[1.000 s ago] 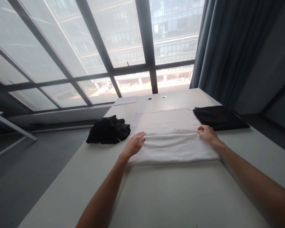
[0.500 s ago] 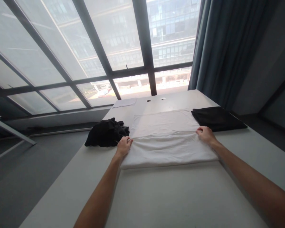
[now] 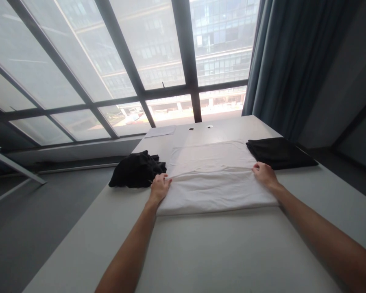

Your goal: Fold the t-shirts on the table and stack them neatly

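Observation:
A white cloth garment (image 3: 213, 189) lies on the white table (image 3: 232, 248), its near part folded over toward the window. The folded edge runs across its middle, with some wrinkles. My left hand (image 3: 160, 186) pinches the left end of that edge, close to a crumpled black cloth (image 3: 134, 169). At the right end of the same edge, my right hand (image 3: 264, 174) has its fingers closed on the fabric. Just beyond it is a neatly folded black cloth (image 3: 280, 152). Whether the white piece is a shirt I cannot tell.
White paper sheets (image 3: 161, 131) lie at the table's far left corner, with two round holes (image 3: 191, 129) in the tabletop nearby. Behind stand tall windows (image 3: 161, 44) and a blue-grey curtain (image 3: 280, 61). Another table's leg (image 3: 21, 167) shows at far left.
Both hands keep hold of the fold at nearly the same spots. The garment's near edge has shifted very slightly away from me; the black cloths have not moved.

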### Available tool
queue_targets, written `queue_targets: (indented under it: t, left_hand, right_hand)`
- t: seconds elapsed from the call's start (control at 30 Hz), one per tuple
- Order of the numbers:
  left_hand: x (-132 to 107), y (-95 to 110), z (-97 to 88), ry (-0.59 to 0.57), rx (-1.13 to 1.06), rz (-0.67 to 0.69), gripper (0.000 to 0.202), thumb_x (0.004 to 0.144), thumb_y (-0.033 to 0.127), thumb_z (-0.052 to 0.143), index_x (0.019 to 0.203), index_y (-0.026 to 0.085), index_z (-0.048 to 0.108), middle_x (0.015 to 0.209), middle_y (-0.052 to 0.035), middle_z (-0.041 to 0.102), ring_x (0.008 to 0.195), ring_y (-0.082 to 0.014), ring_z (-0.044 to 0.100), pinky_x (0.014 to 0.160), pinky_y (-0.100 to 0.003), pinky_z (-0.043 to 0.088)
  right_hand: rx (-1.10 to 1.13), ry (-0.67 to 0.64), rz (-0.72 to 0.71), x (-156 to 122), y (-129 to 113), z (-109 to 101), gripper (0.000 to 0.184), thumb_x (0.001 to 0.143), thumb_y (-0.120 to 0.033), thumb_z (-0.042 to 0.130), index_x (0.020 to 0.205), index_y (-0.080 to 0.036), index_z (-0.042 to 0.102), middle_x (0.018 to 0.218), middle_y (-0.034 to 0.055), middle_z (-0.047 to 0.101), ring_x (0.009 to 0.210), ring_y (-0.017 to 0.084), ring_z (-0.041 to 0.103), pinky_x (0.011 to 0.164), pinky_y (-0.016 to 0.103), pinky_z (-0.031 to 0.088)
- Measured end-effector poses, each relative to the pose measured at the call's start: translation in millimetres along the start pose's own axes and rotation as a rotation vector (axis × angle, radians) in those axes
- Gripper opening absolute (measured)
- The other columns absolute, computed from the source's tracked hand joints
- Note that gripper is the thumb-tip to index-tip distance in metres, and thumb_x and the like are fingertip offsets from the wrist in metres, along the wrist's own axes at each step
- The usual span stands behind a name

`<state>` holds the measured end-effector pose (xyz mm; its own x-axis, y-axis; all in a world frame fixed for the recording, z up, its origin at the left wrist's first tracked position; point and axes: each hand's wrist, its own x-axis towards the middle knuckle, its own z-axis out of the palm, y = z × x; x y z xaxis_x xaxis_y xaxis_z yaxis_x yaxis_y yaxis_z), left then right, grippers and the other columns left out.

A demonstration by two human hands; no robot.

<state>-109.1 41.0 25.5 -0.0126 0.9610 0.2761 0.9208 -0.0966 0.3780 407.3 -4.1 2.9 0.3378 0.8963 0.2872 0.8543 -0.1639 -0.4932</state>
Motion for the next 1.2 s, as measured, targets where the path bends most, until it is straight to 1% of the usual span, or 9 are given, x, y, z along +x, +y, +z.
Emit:
queue_targets:
  t: [0.13, 0.2, 0.3, 0.4, 0.53, 0.7, 0.83, 1.0, 1.2]
  left_hand:
    - [-11.5, 45.2, -6.1, -0.013, 0.004, 0.291, 0.038, 0.099, 0.032, 0.052, 0.133, 0.019, 0.061, 0.138, -0.0138, 0.061, 0.129, -0.0282, 0.056, 0.11, -0.041, 0.043]
    - [-18.6, 80.0, 2.9, -0.126, 0.009, 0.429, 0.04, 0.102, 0.032, 0.046, 0.139, 0.02, 0.058, 0.148, -0.012, 0.056, 0.137, -0.027, 0.051, 0.117, -0.044, 0.037]
    - [-27.6, 129.8, 28.7, -0.313, 0.066, 0.552, 0.048, 0.105, 0.035, 0.039, 0.151, 0.021, 0.047, 0.161, -0.0106, 0.041, 0.151, -0.0293, 0.033, 0.122, -0.054, 0.027]
    - [-34.7, 156.6, 55.5, -0.339, 0.107, 0.562, 0.057, 0.106, 0.044, 0.034, 0.158, 0.019, 0.036, 0.165, -0.0116, 0.034, 0.154, -0.0305, 0.025, 0.122, -0.058, 0.023]
    - [-42.6, 156.7, 73.1, -0.311, 0.162, 0.538, 0.063, 0.105, 0.052, 0.033, 0.159, 0.019, 0.035, 0.167, -0.0118, 0.027, 0.155, -0.0316, 0.023, 0.124, -0.06, 0.018]
    - [-44.6, 152.2, 72.9, -0.313, 0.166, 0.547, 0.06, 0.105, 0.054, 0.033, 0.16, 0.03, 0.033, 0.168, -0.0086, 0.025, 0.155, -0.0323, 0.022, 0.123, -0.059, 0.019]
    - [-42.5, 153.1, 73.8, -0.314, 0.175, 0.55, 0.055, 0.105, 0.053, 0.034, 0.158, 0.036, 0.037, 0.169, -0.0063, 0.025, 0.155, -0.0346, 0.022, 0.122, -0.06, 0.02]
    - [-40.7, 151.3, 77.6, -0.305, 0.183, 0.556, 0.055, 0.105, 0.052, 0.035, 0.158, 0.036, 0.037, 0.169, -0.0052, 0.024, 0.155, -0.0339, 0.022, 0.123, -0.06, 0.019]
    - [-39.2, 152.0, 75.6, -0.325, 0.177, 0.545, 0.055, 0.105, 0.05, 0.035, 0.158, 0.036, 0.036, 0.169, -0.0049, 0.023, 0.156, -0.0324, 0.02, 0.123, -0.059, 0.019]
  right_hand:
    - [-0.148, 0.073, -0.269, -13.8, -30.9, -1.3, 0.039, 0.094, -0.031, 0.05, 0.125, -0.013, 0.068, 0.131, 0.0198, 0.065, 0.122, 0.034, 0.056, 0.1, 0.045, 0.045]
    - [-0.119, -0.028, -0.38, -22.9, -56.3, 5.6, 0.044, 0.097, -0.03, 0.044, 0.13, -0.011, 0.065, 0.139, 0.0193, 0.061, 0.13, 0.032, 0.051, 0.109, 0.045, 0.041]
    - [-0.11, -0.205, -0.455, -39.3, -94.7, 24.3, 0.053, 0.1, -0.033, 0.039, 0.145, -0.01, 0.053, 0.156, 0.0172, 0.048, 0.145, 0.03, 0.039, 0.118, 0.046, 0.031]
    - [-0.145, -0.342, -0.472, -54.6, -117.9, 42.1, 0.06, 0.102, -0.038, 0.036, 0.156, -0.011, 0.04, 0.166, 0.0153, 0.029, 0.154, 0.031, 0.023, 0.122, 0.054, 0.02]
    - [-0.162, -0.431, -0.462, -64.6, -124.3, 50.0, 0.064, 0.102, -0.043, 0.036, 0.158, -0.011, 0.036, 0.168, 0.0163, 0.023, 0.156, 0.03, 0.018, 0.124, 0.056, 0.012]
    - [-0.141, -0.41, -0.448, -68.4, -128.6, 47.4, 0.064, 0.102, -0.042, 0.036, 0.158, -0.011, 0.035, 0.169, 0.0155, 0.021, 0.157, 0.03, 0.016, 0.124, 0.058, 0.008]
    - [-0.128, -0.436, -0.433, -69.0, -125.1, 39.0, 0.065, 0.103, -0.044, 0.034, 0.159, -0.011, 0.033, 0.167, 0.0151, 0.025, 0.156, 0.028, 0.019, 0.124, 0.055, 0.012]
    - [-0.174, -0.228, -0.341, -60.8, -88.5, 15.6, 0.065, 0.105, -0.044, 0.029, 0.16, -0.01, 0.03, 0.169, 0.0142, 0.02, 0.157, 0.028, 0.014, 0.124, 0.055, 0.014]
    - [-0.274, -0.231, -0.248, -60.5, -38.6, 5.8, 0.06, 0.103, -0.038, 0.032, 0.153, -0.006, 0.044, 0.162, 0.0197, 0.035, 0.152, 0.029, 0.03, 0.123, 0.05, 0.021]
